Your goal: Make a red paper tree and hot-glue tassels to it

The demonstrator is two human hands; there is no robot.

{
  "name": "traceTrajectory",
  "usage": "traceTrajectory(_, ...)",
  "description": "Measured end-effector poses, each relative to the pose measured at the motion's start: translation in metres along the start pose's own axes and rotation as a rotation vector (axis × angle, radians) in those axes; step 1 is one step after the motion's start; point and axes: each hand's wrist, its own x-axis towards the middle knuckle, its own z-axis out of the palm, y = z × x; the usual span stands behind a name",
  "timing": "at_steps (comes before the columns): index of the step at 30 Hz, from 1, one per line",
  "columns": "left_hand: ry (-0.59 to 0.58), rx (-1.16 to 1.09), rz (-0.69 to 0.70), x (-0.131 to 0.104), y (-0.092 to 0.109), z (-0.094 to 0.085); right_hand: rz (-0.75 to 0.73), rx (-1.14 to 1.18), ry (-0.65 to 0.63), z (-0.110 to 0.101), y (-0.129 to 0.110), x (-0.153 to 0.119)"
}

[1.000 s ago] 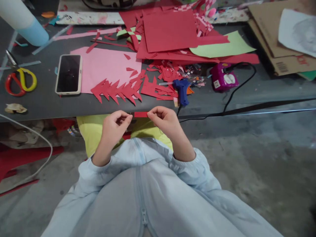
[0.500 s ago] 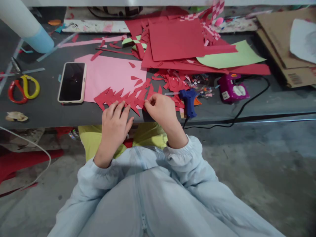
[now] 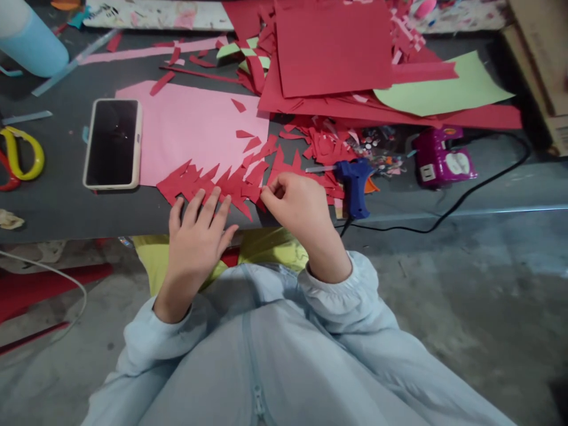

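Pointed red paper pieces (image 3: 199, 180) lie overlapped in a jagged row along the lower edge of a pink paper sheet (image 3: 190, 130). My left hand (image 3: 195, 239) is open, palm down, its spread fingertips resting at the near edge of that row. At the row's right end my right hand (image 3: 299, 204) is closed in a pinch, thumb and forefinger on the tip of a red paper piece. A blue glue gun (image 3: 355, 186) lies just right of my right hand, beside a heap of red paper scraps (image 3: 326, 142).
A phone (image 3: 112, 145) rests on the pink sheet's left edge, with yellow-and-red-handled scissors (image 3: 31, 157) farther left. Red sheets (image 3: 332, 53) and a green sheet (image 3: 444, 89) are stacked behind. A purple device (image 3: 446, 160) with a black cable and cardboard (image 3: 539, 71) stand right.
The view has come a little nearer to the table. My left hand has slid slightly left and toward me, its fingers spreading wider. My right hand keeps its pinch at the row's right end.
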Motion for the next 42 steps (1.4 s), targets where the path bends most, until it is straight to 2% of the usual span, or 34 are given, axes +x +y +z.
traceTrajectory(8,0.008,0.000,0.002,-0.013,0.002,-0.007,-0.018,0.035,-0.024,0.001,-0.003,-0.007)
traceTrajectory(15,0.002,-0.021,0.011,-0.010,0.008,-0.012,-0.017,0.037,-0.033,0.004,-0.002,-0.006)
traceTrajectory(23,0.037,-0.018,0.012,0.007,0.017,0.000,-0.020,0.040,-0.052,0.002,-0.003,-0.006)
traceTrajectory(28,0.027,-0.024,-0.016,0.009,0.020,0.005,-0.020,0.027,-0.074,0.004,-0.003,-0.006)
traceTrajectory(31,0.034,-0.008,-0.002,0.008,0.020,0.006,-0.056,0.023,0.001,-0.002,0.002,-0.009)
traceTrajectory(37,0.046,0.010,-0.014,0.009,0.022,0.008,-0.051,-0.047,0.288,-0.033,0.029,-0.022)
traceTrajectory(39,0.042,0.017,-0.016,0.010,0.023,0.007,-0.019,-0.058,0.346,-0.041,0.041,-0.029)
traceTrajectory(42,0.059,0.049,-0.010,0.012,0.024,0.005,0.019,-0.071,0.359,-0.047,0.058,-0.041)
